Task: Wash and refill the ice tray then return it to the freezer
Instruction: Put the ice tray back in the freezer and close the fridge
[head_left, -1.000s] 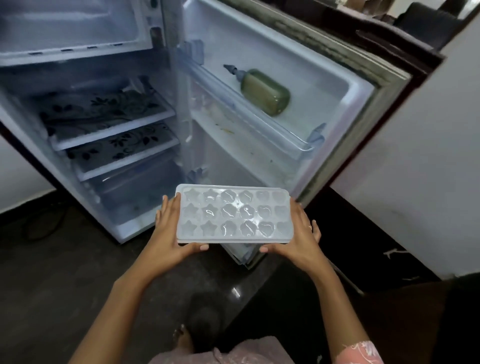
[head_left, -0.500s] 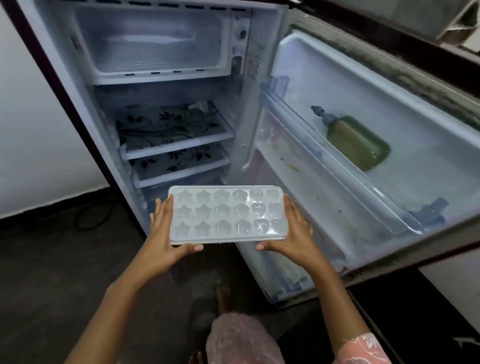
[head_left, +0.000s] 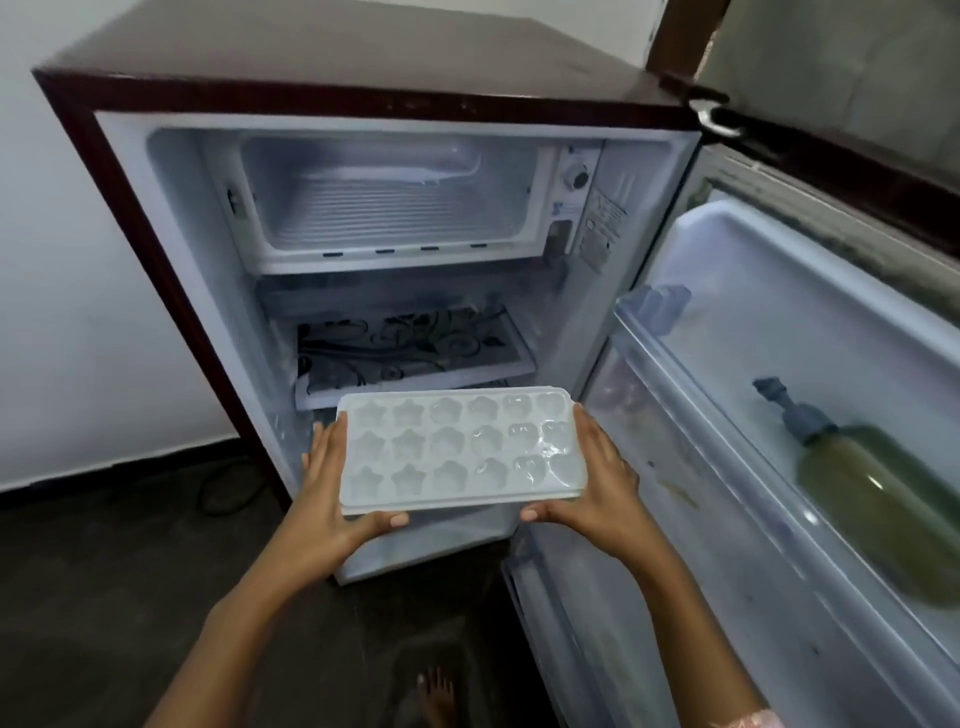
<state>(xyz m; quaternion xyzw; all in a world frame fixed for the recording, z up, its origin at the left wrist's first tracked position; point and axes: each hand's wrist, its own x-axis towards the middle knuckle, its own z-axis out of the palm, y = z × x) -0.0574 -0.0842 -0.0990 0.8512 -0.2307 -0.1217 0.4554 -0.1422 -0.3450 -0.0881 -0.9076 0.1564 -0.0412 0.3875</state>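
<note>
The left hand (head_left: 332, 499) and right hand (head_left: 597, 488) grip the ice tray (head_left: 462, 452) by its short ends, fingers (head_left: 326, 441) along its sides, thumbs on the near edge. The freezer compartment (head_left: 384, 208) stands open above, well apart.

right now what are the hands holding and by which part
The ice tray, held by its two short ends: the left hand grips the left end, the right hand the right end, thumbs at the near long edge.

Pink sleeve (head_left: 748, 720) with a pale pattern on the right arm (head_left: 691, 623) — forearms (head_left: 234, 623) bare, one foot (head_left: 436, 696) unshod.
</note>
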